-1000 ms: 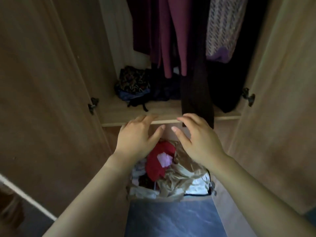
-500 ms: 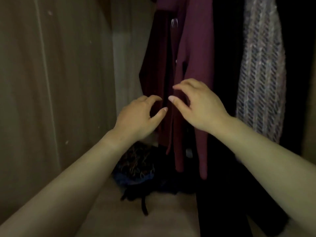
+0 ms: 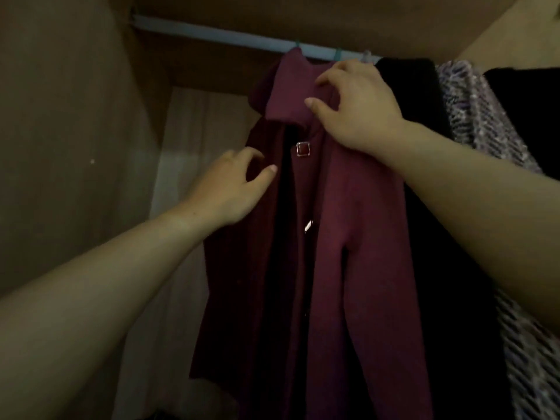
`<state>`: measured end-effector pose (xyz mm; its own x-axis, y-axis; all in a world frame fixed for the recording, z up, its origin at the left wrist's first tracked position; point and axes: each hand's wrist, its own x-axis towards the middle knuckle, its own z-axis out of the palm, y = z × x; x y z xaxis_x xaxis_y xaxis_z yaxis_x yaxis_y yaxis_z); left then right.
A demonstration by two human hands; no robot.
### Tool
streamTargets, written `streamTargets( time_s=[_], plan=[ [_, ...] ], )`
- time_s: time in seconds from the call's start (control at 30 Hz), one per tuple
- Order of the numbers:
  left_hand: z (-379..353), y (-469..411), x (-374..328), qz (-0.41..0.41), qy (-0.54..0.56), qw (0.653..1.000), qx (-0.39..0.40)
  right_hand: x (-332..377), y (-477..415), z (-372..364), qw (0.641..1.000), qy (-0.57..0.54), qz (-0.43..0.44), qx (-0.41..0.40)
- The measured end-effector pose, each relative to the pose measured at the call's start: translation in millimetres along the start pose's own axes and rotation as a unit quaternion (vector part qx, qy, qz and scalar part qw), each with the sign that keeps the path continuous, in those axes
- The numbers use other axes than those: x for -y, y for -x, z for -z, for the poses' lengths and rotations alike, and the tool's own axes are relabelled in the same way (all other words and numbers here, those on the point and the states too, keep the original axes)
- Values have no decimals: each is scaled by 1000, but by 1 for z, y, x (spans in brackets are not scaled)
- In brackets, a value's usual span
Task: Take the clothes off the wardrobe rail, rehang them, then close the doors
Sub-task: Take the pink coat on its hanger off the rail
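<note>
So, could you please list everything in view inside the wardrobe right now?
rail: one, pale blue-grey, across the wardrobe top
hanger hooks: two, green, on the rail above the maroon garment
maroon garment: one, dark red with a square button, hanging in the middle
black garment: one, black, hanging just right of the maroon garment
patterned knit: one, purple and white, right of the black garment
second black garment: one, black, far right edge
wardrobe wall: one, brown wood, left side
left hand: one, beside the maroon garment's left front, holding nothing
right hand: one, on the maroon garment's collar; grip unclear
</note>
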<state>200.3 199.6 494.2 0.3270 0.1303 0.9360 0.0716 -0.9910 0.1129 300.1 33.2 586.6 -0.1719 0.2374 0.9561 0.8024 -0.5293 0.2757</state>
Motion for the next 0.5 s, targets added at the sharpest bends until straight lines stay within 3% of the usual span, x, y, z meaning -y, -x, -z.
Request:
streamTargets(
  time_s=[0.13,0.3,0.5],
  plan=[
    [2,-67,8,-33,28,997,-69,-15,-46,-9,998,50,-23,15],
    [6,-160,-13,-10,130,983,-132,-31,-89,-19,995,73,-61,40],
    [-26,-211,-10,-30,0,997,-74,-42,-107,-33,983,131,-82,102]
  ],
)
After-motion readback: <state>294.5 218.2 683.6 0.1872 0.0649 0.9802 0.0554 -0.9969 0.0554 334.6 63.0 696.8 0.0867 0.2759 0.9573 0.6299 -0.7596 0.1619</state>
